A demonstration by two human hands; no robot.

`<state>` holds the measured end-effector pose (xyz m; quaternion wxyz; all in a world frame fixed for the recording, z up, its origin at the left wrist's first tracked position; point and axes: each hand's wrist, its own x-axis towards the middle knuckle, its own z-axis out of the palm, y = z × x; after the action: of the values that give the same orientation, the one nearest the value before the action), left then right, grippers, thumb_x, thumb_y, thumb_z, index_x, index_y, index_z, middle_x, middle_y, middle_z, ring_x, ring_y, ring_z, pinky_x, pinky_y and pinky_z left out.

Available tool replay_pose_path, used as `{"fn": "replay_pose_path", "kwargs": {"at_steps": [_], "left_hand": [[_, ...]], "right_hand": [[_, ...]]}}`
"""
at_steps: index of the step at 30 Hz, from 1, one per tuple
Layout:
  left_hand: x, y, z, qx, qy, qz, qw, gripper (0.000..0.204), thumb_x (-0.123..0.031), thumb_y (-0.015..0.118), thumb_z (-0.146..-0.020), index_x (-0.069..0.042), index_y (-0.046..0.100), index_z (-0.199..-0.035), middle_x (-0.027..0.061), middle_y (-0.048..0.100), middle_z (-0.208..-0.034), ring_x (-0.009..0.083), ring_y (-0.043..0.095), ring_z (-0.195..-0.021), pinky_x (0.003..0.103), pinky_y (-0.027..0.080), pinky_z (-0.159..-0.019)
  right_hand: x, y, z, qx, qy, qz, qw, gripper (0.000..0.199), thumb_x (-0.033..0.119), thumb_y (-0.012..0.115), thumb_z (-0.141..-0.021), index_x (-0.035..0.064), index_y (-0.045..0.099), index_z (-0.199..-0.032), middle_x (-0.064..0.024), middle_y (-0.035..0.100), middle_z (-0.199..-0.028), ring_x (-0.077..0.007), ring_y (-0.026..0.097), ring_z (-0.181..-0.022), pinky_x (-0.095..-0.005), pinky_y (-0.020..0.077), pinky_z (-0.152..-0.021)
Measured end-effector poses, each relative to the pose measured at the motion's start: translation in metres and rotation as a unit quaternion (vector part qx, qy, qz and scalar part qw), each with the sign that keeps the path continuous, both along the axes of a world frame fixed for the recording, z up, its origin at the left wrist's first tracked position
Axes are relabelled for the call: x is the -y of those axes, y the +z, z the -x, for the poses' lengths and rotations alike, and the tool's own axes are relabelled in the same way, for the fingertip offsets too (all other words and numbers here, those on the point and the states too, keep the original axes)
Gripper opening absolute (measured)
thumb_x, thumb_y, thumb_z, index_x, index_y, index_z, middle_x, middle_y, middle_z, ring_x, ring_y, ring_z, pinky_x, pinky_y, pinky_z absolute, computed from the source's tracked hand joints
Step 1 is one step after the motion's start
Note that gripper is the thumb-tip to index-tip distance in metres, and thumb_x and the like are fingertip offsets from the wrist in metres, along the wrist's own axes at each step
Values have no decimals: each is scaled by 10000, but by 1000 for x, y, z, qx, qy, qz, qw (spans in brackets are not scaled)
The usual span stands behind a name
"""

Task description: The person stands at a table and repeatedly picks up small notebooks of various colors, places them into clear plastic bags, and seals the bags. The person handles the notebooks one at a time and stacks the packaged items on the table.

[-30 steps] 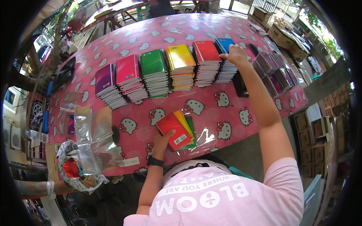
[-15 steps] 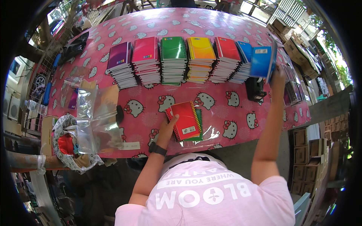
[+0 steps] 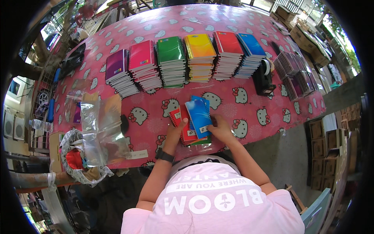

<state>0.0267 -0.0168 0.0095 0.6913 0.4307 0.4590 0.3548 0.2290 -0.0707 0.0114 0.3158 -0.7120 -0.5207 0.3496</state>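
We hold a small loose pile of spiral notebooks over the near part of the tabletop, close in front of our body. On top lie blue notebooks, at least two of them and slightly fanned, tilted over a red notebook; a strip of a green notebook shows beneath. Our left grip is closed on the red notebook's left side, thumb across its cover. Our right grip is closed on the lower right corner of the blue ones, thumb on top. A black watch sits on our left wrist.

Beyond the pile, six stacks of notebooks stand side by side in a curved row: from our left, a purple stack, a pink stack, a green stack, a yellow stack, a red stack and a blue stack. Just beside the blue one is a black tape dispenser, with clear-wrapped packs farther right.

To our left lie clear plastic bags, near a cloth-lined basket with something red inside. Cardboard boxes are piled off the tabletop's right side.
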Motion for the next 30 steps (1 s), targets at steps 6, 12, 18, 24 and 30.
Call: {"fn": "replay_pose_path", "kwargs": {"at_steps": [6,12,18,24,30], "left_hand": [[3,9,-7,21,-20,-103,994,667,-151,798,-672,-5,434,-1211,131,576,-1111,194,578,-1004,320,502,-823],[-4,24,1,18,-108,-271,956,923,-51,817,-598,-72,249,-1325,146,470,-1237,229,493,-1141,353,425,-955],[-4,8,-14,37,-61,-251,965,903,-79,834,-571,-58,284,-1287,110,451,-1233,210,464,-1144,361,391,-985],[5,6,-11,129,-60,-207,968,846,-52,816,-585,-74,295,-1251,98,461,-1186,202,484,-1110,348,430,-937],[9,9,-10,28,-54,-287,956,768,23,765,-573,-81,324,-1193,83,452,-1116,193,491,-1067,345,438,-908]], "right_hand": [[2,16,12,-132,30,-81,988,632,153,666,-683,11,434,-1253,-173,458,-1239,-295,460,-1151,-381,393,-960],[0,35,4,-326,82,-149,930,877,19,674,-630,56,252,-1398,-113,421,-1308,-226,374,-1243,-360,304,-1039],[-13,13,3,-319,94,-65,941,1001,-48,651,-593,106,163,-1453,-109,374,-1352,-226,406,-1201,-336,371,-976],[-18,9,5,-305,144,-150,929,990,-26,685,-559,98,211,-1420,-100,404,-1307,-216,432,-1173,-323,389,-948],[-13,17,15,-329,104,-48,937,901,-8,703,-548,85,298,-1349,-95,473,-1216,-205,457,-1155,-334,371,-973]]}}
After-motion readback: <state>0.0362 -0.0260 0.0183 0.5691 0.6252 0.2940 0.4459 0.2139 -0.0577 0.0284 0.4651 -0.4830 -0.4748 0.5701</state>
